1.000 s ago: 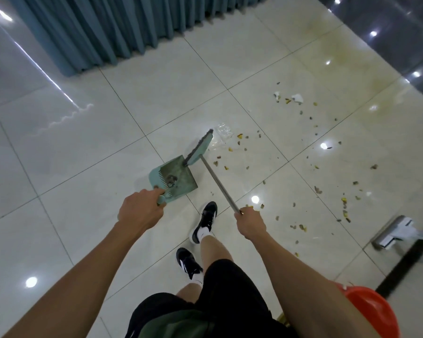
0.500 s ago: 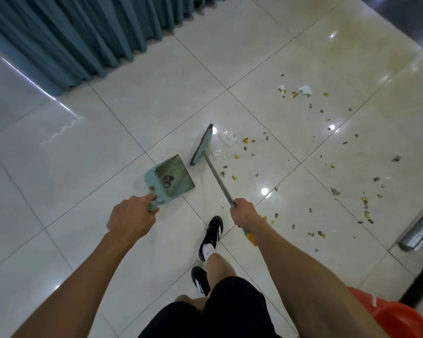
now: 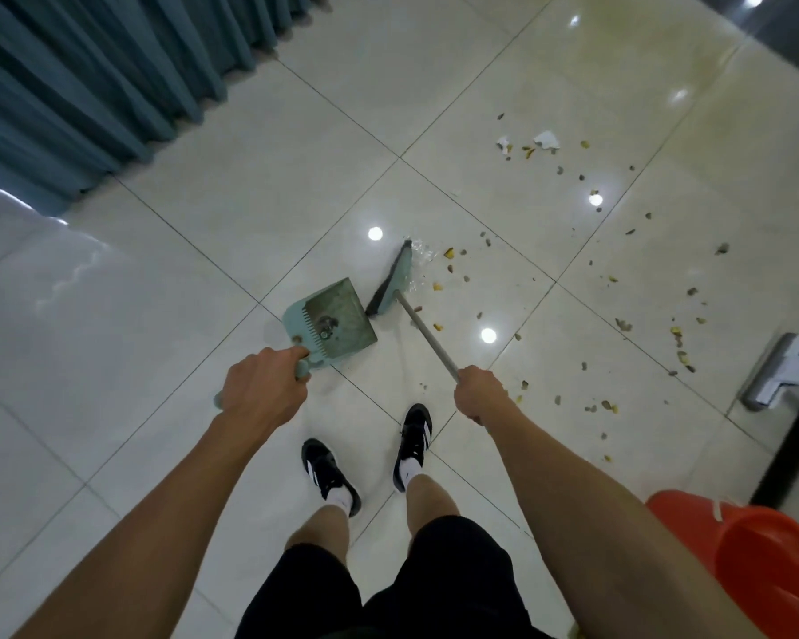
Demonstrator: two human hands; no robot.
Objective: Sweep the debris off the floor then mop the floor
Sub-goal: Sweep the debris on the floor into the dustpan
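Pale green plastic is what you have in both hands in the head view. Your left hand [image 3: 261,389] grips the handle of the dustpan [image 3: 331,322], fingers curled round it, and the pan sits low over the cream tiled floor [image 3: 231,186] with its open mouth turned toward the broom. Inside the pan you can see a small dark clump of dirt and a few bits near the comb-toothed rear edge; the rest of its tray looks smudged but bare. Your right hand [image 3: 480,393] is wrapped round the grey shaft of the broom [image 3: 390,283], whose green head stands tilted on its bristles just beside the pan's mouth, a narrow gap between them. A scrap of clear wrapper [image 3: 420,252] lies against the far side of the broom head.

The debris [image 3: 619,279] is scattered to the right of the broom: yellow and brown crumbs across several tiles, and two white paper scraps [image 3: 545,140] farther off. None of it touches the pan's lip.

At the lower right edge an orange bucket [image 3: 766,560] shows its rim and inner wall; you cannot tell what it holds. Near it, at the right edge, a white and grey mop head [image 3: 778,375] rests on the floor. Blue-grey curtains [image 3: 88,71] hang at the upper left. Your black shoes [image 3: 411,438] stand behind the pan and broom.
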